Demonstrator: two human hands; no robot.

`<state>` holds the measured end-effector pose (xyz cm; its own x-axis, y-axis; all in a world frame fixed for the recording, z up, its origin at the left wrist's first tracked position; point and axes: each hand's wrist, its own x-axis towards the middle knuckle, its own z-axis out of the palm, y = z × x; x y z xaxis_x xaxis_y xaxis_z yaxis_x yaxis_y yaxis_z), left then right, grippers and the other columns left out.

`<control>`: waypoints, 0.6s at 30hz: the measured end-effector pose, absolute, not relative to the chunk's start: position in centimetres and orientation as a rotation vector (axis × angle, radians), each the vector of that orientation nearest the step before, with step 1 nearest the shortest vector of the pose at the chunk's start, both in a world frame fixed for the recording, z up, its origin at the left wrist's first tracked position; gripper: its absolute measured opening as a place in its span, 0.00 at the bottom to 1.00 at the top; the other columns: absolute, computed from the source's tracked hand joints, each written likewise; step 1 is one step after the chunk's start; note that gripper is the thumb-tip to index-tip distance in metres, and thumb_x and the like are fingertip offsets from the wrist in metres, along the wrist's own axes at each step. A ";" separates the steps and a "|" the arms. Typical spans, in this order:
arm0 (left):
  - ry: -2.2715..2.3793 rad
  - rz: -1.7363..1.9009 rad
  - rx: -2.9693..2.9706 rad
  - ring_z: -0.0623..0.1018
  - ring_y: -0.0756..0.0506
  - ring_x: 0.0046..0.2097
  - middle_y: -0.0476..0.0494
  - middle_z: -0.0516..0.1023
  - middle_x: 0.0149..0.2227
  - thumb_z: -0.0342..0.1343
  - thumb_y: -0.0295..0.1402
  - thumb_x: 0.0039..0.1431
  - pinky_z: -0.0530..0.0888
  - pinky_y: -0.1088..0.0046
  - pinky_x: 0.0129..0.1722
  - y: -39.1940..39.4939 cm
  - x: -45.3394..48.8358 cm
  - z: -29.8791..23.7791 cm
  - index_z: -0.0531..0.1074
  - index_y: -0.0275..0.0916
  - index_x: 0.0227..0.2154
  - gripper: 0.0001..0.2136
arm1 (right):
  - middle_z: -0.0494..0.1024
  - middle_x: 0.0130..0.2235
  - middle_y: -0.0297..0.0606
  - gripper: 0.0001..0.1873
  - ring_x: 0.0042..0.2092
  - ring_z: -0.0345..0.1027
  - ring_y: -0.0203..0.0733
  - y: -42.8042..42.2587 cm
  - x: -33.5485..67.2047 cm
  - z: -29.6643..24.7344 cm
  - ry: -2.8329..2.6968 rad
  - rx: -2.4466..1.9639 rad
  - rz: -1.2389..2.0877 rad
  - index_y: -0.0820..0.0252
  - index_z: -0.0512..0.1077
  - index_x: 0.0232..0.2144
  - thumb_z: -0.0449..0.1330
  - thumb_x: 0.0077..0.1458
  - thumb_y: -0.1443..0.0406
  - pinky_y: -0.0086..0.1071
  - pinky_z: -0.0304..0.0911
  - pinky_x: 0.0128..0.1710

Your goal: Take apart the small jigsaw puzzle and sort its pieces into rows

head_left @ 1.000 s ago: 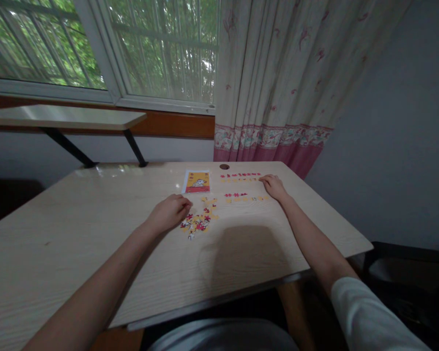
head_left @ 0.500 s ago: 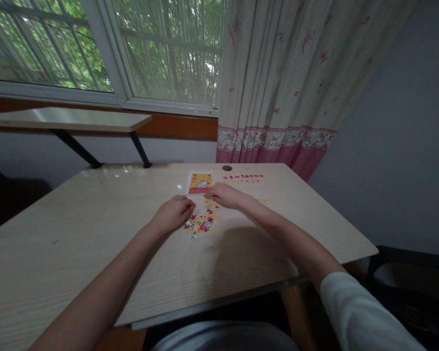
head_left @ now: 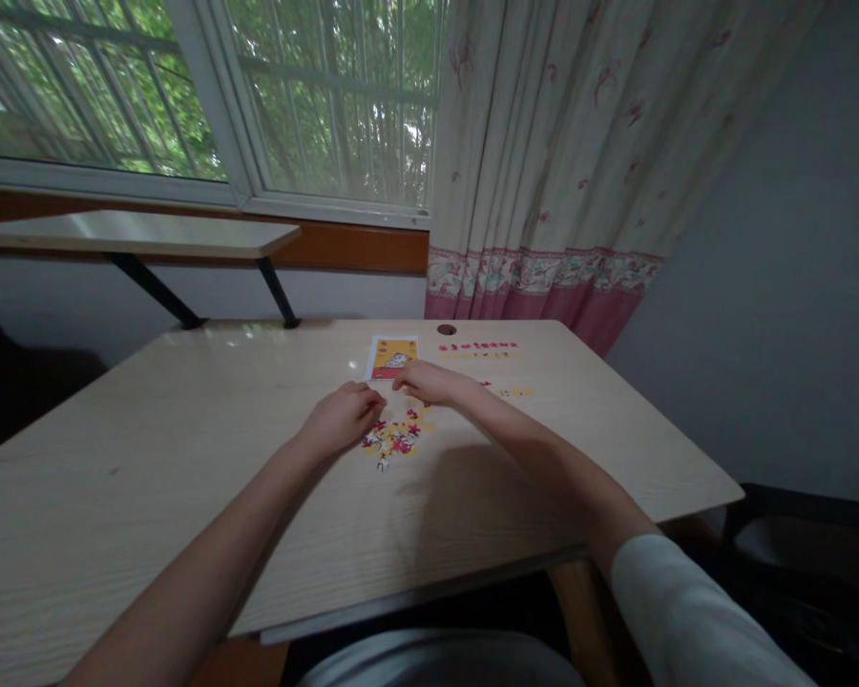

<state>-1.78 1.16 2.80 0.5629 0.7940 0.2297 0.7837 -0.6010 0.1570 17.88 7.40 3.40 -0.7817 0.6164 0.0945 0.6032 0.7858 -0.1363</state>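
A loose heap of small jigsaw puzzle pieces (head_left: 399, 445) in yellow, red and white lies on the desk. My left hand (head_left: 345, 416) rests at the heap's left edge, fingers curled together; whatever they may hold is too small to make out. Just beyond the heap is my right hand (head_left: 433, 383), its fingers bent down to the desktop in a pinch, with any piece in them hidden. Behind it, and partly covered by it, lies a picture card (head_left: 387, 359) with a white animal on yellow and red.
On the far right of the desk (head_left: 243, 458) run a row of red pieces (head_left: 478, 346) and a row of yellow pieces (head_left: 501, 356). Nearer is a short group of yellow pieces (head_left: 519, 392). A raised shelf (head_left: 136, 234) stands at the back left, a curtain (head_left: 536, 191) behind.
My right hand has shifted slightly left along the near edge of the card. A red piece beside its wrist now shows. My left hand has hardly moved.
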 end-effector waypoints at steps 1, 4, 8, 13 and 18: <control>1.385 0.437 2.740 0.72 0.44 0.38 0.40 0.75 0.33 0.43 0.36 0.59 0.67 0.70 0.38 1.1 -1.8 2.8 0.74 0.37 0.32 0.15 | 0.76 0.41 0.44 0.12 0.43 0.66 0.38 7.3 17.9 3.5 -2.825 -0.971 0.167 0.64 0.74 0.39 0.54 0.53 0.74 0.31 0.57 0.46; 1.373 0.472 2.695 0.72 0.44 0.39 0.40 0.75 0.33 0.44 0.36 0.58 0.67 0.70 0.38 1.1 -1.8 3.0 0.74 0.37 0.32 0.14 | 0.76 0.37 0.42 0.10 0.40 0.66 0.37 6.5 18.4 4.0 -2.720 -0.957 0.252 0.65 0.74 0.34 0.53 0.54 0.74 0.30 0.58 0.44; 1.320 0.577 2.535 0.73 0.45 0.36 0.41 0.76 0.33 0.47 0.35 0.56 0.67 0.70 0.38 1.0 -1.3 3.0 0.75 0.37 0.33 0.12 | 0.76 0.35 0.40 0.09 0.36 0.66 0.35 4.3 19.1 4.3 -2.423 -1.003 0.424 0.64 0.75 0.35 0.56 0.52 0.72 0.29 0.60 0.39; 1.234 0.672 2.257 0.71 0.48 0.27 0.45 0.75 0.27 0.49 0.40 0.55 0.66 0.73 0.27 0.2 0.3 2.8 0.75 0.36 0.35 0.15 | 0.76 0.34 0.37 0.10 0.33 0.67 0.33 1.7 19.2 2.8 -1.900 -0.976 0.900 0.60 0.76 0.35 0.60 0.49 0.66 0.29 0.63 0.34; 1.128 0.761 2.092 0.69 0.50 0.26 0.44 0.75 0.26 0.51 0.41 0.53 0.64 0.75 0.25 -0.4 1.5 2.3 0.75 0.33 0.32 0.16 | 0.76 0.29 0.35 0.16 0.30 0.68 0.34 0.3 18.8 1.2 -1.618 -0.840 1.224 0.61 0.75 0.35 0.64 0.43 0.58 0.31 0.66 0.33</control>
